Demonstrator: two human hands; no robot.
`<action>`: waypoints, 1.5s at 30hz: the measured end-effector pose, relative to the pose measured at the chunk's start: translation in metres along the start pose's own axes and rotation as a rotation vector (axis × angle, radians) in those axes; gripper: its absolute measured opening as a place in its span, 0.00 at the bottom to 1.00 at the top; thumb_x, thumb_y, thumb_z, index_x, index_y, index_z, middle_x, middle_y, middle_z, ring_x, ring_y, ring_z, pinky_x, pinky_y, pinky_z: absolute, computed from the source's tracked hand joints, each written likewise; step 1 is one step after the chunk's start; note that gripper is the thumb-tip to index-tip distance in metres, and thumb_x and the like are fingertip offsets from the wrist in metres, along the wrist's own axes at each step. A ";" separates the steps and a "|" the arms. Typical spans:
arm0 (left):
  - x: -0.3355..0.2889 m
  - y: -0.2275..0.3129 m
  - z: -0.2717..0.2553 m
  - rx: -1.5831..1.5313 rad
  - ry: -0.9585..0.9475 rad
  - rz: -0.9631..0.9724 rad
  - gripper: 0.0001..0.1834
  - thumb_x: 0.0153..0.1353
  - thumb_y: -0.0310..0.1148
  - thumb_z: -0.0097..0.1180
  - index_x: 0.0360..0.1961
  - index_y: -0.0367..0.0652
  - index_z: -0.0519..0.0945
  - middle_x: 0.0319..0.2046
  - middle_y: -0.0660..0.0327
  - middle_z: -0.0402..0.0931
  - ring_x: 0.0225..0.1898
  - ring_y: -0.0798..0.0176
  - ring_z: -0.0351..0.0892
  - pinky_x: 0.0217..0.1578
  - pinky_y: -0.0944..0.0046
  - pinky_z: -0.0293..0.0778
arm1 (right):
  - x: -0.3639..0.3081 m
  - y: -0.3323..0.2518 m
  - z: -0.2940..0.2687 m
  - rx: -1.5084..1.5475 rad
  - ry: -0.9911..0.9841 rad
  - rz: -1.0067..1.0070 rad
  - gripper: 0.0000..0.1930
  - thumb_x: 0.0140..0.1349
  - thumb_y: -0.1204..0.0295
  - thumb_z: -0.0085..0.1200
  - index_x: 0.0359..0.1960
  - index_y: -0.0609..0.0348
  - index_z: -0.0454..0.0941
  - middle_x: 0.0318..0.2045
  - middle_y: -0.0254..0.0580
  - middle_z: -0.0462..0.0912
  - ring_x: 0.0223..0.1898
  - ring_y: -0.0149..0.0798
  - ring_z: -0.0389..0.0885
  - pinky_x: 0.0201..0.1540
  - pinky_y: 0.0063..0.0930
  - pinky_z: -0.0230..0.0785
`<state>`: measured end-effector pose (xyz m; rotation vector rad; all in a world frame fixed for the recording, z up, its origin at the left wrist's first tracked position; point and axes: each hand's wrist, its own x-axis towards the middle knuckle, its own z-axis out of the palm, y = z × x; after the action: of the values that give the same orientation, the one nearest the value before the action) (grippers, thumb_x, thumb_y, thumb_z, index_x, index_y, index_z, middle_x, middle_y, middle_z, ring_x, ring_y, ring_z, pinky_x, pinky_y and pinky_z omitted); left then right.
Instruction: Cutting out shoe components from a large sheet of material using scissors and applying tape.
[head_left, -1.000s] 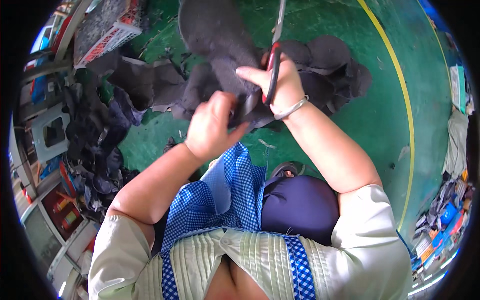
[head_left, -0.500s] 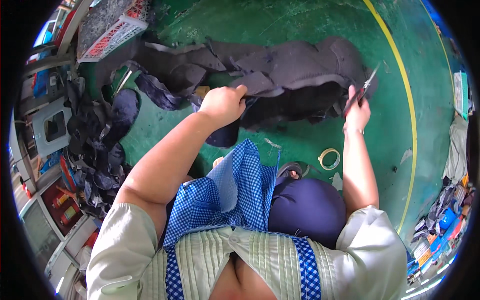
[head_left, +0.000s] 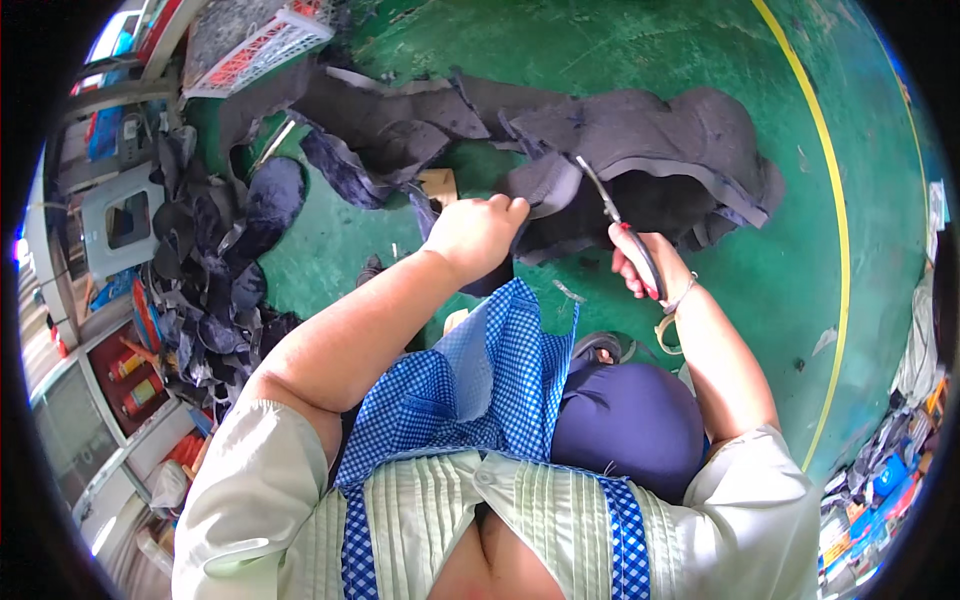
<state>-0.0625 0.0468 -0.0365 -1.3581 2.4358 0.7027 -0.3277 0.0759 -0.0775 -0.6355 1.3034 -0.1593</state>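
A long, dark grey molded carpet piece [head_left: 640, 128] with ragged cut edges lies across the green floor ahead of me. My left hand [head_left: 472, 238] is closed on its near edge, left of the middle, beside a flap that folds over. In my right hand [head_left: 662, 265] is a pair of scissors [head_left: 604, 195] with red and black handles. Their blades point up and left, with the tips close to the flap. Whether the blades touch the carpet I cannot tell. Below the flap, a dark hollow under the carpet shows.
A heap of dark scraps [head_left: 215, 300] lies at left, near a grey plastic frame [head_left: 128, 220]. At the far left stands a white crate [head_left: 265, 62]. A tape roll [head_left: 668, 340] is partly behind my right wrist. A yellow line [head_left: 832, 190] runs along the right.
My right hand has moved left with the scissors, from the carpet's right end toward the flap. My left hand stays on the near edge. The whole view has shifted slightly.
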 end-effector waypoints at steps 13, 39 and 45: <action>-0.017 -0.018 -0.045 -0.302 0.760 0.255 0.40 0.32 0.40 0.71 0.49 0.39 0.69 0.38 0.54 0.75 0.42 0.47 0.73 0.47 0.51 0.66 | -0.022 -0.114 0.068 0.138 0.336 -0.749 0.11 0.48 0.79 0.55 0.35 0.66 0.74 0.24 0.30 0.74 0.21 0.25 0.70 0.24 0.18 0.65; 0.010 -0.025 -0.002 -0.326 0.125 -0.040 0.13 0.55 0.40 0.54 0.35 0.40 0.78 0.25 0.48 0.78 0.31 0.44 0.78 0.34 0.50 0.74 | 0.004 0.009 0.001 -0.158 -0.096 -0.064 0.32 0.62 0.40 0.41 0.31 0.64 0.74 0.21 0.34 0.72 0.22 0.27 0.70 0.26 0.19 0.63; 0.003 -0.020 0.006 -0.266 0.171 -0.051 0.12 0.57 0.38 0.52 0.35 0.41 0.76 0.24 0.49 0.77 0.29 0.45 0.77 0.31 0.51 0.74 | 0.014 -0.013 0.009 -0.075 0.086 -0.050 0.33 0.61 0.42 0.45 0.17 0.64 0.70 0.10 0.31 0.65 0.09 0.28 0.66 0.12 0.22 0.59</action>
<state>-0.0467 0.0387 -0.0482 -1.6346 2.4960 0.9622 -0.3126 0.0620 -0.0818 -0.7320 1.3823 -0.1807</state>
